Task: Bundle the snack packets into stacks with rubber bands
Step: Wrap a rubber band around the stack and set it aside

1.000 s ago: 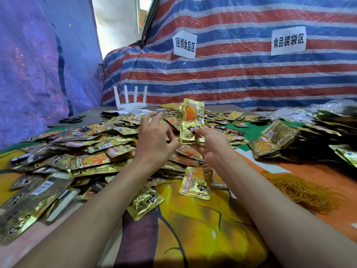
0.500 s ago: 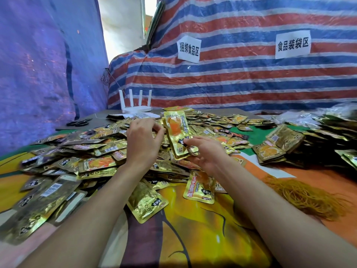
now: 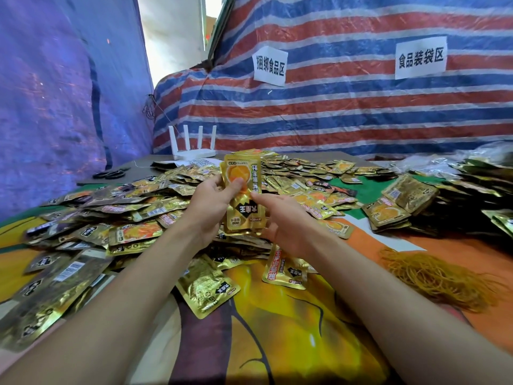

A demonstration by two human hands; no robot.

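At frame centre, the left hand [image 3: 211, 202] and right hand [image 3: 286, 226] grip upright snack packets [image 3: 245, 215] above the loose pile [image 3: 138, 234].

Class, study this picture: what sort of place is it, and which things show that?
Probably a makeshift packing station: striped tarpaulin walls with paper zone signs, heaps of gold snack packets, and a pile of rubber bands.

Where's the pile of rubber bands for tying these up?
In the head view, the tangled heap of yellow-brown rubber bands lies on the orange tablecloth at the person's right, just nearer than the stacked gold snack packets.
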